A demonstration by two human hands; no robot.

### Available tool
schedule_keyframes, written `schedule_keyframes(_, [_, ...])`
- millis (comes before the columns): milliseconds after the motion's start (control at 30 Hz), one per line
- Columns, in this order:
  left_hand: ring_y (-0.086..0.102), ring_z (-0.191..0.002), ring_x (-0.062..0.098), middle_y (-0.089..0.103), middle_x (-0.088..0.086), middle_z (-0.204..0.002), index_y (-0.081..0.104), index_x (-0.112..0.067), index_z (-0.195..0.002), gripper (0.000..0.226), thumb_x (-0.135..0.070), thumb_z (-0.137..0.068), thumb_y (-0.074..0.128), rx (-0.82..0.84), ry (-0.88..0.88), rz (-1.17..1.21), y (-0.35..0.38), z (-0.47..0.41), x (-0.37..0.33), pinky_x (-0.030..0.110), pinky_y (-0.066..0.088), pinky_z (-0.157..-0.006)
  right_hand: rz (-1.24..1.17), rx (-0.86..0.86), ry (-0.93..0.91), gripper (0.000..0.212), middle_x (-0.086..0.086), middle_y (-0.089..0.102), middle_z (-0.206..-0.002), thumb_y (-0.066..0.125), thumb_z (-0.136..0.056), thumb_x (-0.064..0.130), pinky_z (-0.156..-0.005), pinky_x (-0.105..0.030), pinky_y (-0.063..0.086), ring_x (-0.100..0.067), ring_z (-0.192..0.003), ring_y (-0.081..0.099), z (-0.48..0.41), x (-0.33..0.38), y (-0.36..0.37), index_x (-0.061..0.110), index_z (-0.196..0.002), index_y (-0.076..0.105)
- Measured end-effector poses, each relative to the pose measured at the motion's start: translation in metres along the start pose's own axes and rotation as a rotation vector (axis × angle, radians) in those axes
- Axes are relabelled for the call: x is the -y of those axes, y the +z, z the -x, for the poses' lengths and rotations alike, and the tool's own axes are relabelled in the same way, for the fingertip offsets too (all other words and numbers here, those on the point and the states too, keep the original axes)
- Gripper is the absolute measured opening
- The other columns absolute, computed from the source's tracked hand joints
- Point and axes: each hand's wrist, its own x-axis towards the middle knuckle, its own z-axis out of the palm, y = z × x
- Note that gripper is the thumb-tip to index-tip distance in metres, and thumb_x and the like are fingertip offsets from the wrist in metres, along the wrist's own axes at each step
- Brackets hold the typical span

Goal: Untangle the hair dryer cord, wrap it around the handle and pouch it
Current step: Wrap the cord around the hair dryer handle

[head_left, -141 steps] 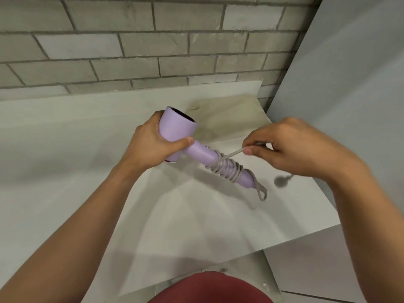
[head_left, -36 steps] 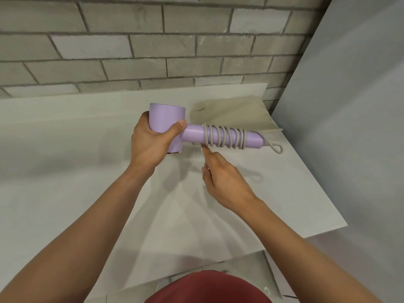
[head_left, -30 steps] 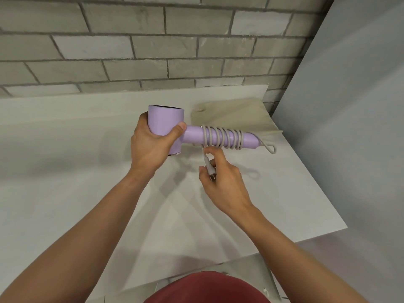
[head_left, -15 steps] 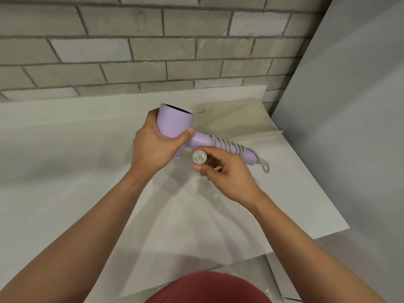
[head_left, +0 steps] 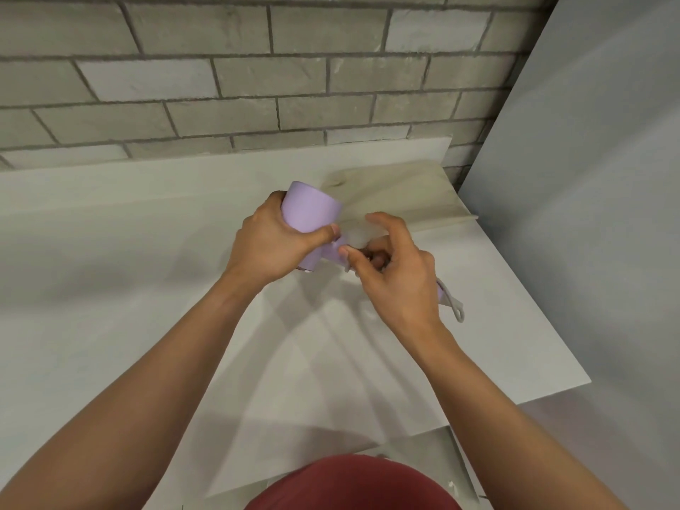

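Securing the free end of the cord [head_left: 456,311]: the lilac hair dryer [head_left: 311,215] is held above the counter [head_left: 110,252] at mid-frame, its barrel toward the upper left and its handle slanting to the lower right. The left hand [head_left: 274,241] grips the barrel, fingers wrapped round it and thumb across the near side. The right hand [head_left: 397,274] covers the handle, with thumb and curled fingers closed on the cord just below the barrel. The plug is hidden. One grey loop of cord shows past the handle's tip, right of the right wrist. The step is best done by tucking the end under a neighbouring turn under steady tension, so the coils do not spring loose. The beige pouch [head_left: 397,193] lies flat on the counter just behind the hands, toward the upper right, below the brick wall [head_left: 257,86].
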Motion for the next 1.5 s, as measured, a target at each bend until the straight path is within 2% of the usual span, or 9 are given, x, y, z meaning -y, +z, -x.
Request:
schedule_keyframes(133, [0.066,-0.089,0.011,0.065,-0.017,-0.098,0.059,-0.032,-0.105,0.071,-0.076,-0.053,0.080,0.063,-0.046,0.025,0.001,-0.003,0.001,0.035,0.058,-0.068,0.117,-0.030,0.007,0.046,0.013,0.056,-0.084,0.083,-0.088,0.040,-0.065,-0.042,0.054,-0.015,-0.070,0.059,-0.002,-0.001,0.001,0.029,-0.106,0.042])
schedule_keyframes(300, [0.068,-0.085,0.009,0.068,-0.016,-0.092,0.059,-0.034,-0.095,0.064,-0.074,-0.050,0.080,0.135,-0.097,0.073,0.003,-0.005,0.003,0.030,0.050,-0.062,0.371,-0.163,-0.366,0.009,-0.004,0.066,-0.085,0.075,-0.095,0.017,-0.052,-0.043,0.052,-0.031,-0.073,0.064,0.007,-0.009,0.010,0.012,-0.102,0.076])
schedule_keyframes(600, [0.076,-0.071,0.017,0.078,0.000,-0.085,0.070,-0.021,-0.097,0.062,-0.064,-0.055,0.087,0.318,-0.305,0.151,0.002,-0.007,0.013,0.042,0.064,-0.065,0.891,0.147,-0.575,0.087,-0.012,0.065,-0.130,0.085,-0.081,0.027,-0.084,-0.045,0.054,-0.034,-0.104,0.066,0.021,-0.040,0.009,0.009,-0.156,0.047])
schedule_keyframes(767, [0.077,-0.066,0.017,0.078,0.002,-0.075,0.072,-0.018,-0.097,0.062,-0.067,-0.060,0.085,0.462,-0.390,0.088,-0.001,-0.008,0.014,0.037,0.064,-0.062,1.052,0.006,-0.660,0.072,-0.013,0.069,-0.117,0.074,-0.081,0.008,-0.070,-0.041,0.054,-0.031,-0.085,0.066,0.022,-0.045,0.020,0.005,-0.150,0.055])
schedule_keyframes(967, [0.078,-0.071,0.019,0.079,0.003,-0.081,0.072,-0.019,-0.103,0.056,-0.069,-0.076,0.069,0.539,-0.371,0.128,-0.014,-0.007,0.011,0.036,0.063,-0.061,0.864,0.059,-0.581,0.080,-0.015,0.072,-0.098,0.089,-0.059,0.004,-0.057,-0.039,0.055,-0.034,-0.073,0.066,0.011,-0.041,0.019,-0.001,-0.136,0.067])
schedule_keyframes(1133, [0.078,-0.084,0.033,0.079,0.004,-0.093,0.072,-0.016,-0.112,0.066,-0.074,-0.090,0.048,0.434,-0.346,0.540,-0.036,-0.015,0.022,0.039,0.064,-0.071,0.457,0.190,-0.183,0.083,-0.013,0.065,-0.119,0.084,-0.075,0.019,-0.070,-0.040,0.056,-0.032,-0.098,0.065,0.000,-0.033,0.013,0.007,-0.151,0.053])
schedule_keyframes(1267, [0.077,-0.093,0.034,0.073,0.019,-0.111,0.067,-0.010,-0.117,0.023,-0.020,-0.097,0.061,0.311,-0.372,0.871,-0.019,0.008,0.049,0.036,0.063,-0.073,0.002,0.156,0.085,0.040,0.011,0.064,-0.090,0.075,-0.070,0.030,-0.064,-0.017,0.047,-0.007,-0.075,0.060,-0.001,-0.020,0.013,0.038,-0.109,0.067])
schedule_keyframes(1367, [0.069,-0.119,0.031,0.069,0.011,-0.133,0.064,-0.018,-0.132,0.048,-0.026,-0.085,0.073,0.489,-0.343,0.895,0.005,0.030,0.066,0.038,0.060,-0.088,-0.301,0.255,0.306,0.018,0.013,0.065,-0.067,0.071,-0.074,0.028,-0.050,-0.016,0.047,-0.005,-0.054,0.057,0.003,-0.014,0.023,0.035,-0.090,0.069])
schedule_keyframes(1500, [0.064,-0.125,0.026,0.064,0.009,-0.140,0.058,-0.018,-0.143,0.052,-0.032,-0.093,0.070,0.640,-0.267,1.016,0.019,0.045,0.067,0.039,0.056,-0.097,-0.400,0.380,0.443,0.020,0.007,0.070,-0.073,0.065,-0.077,0.038,-0.058,-0.032,0.056,-0.013,-0.063,0.066,0.014,-0.016,0.041,0.033,-0.094,0.074])
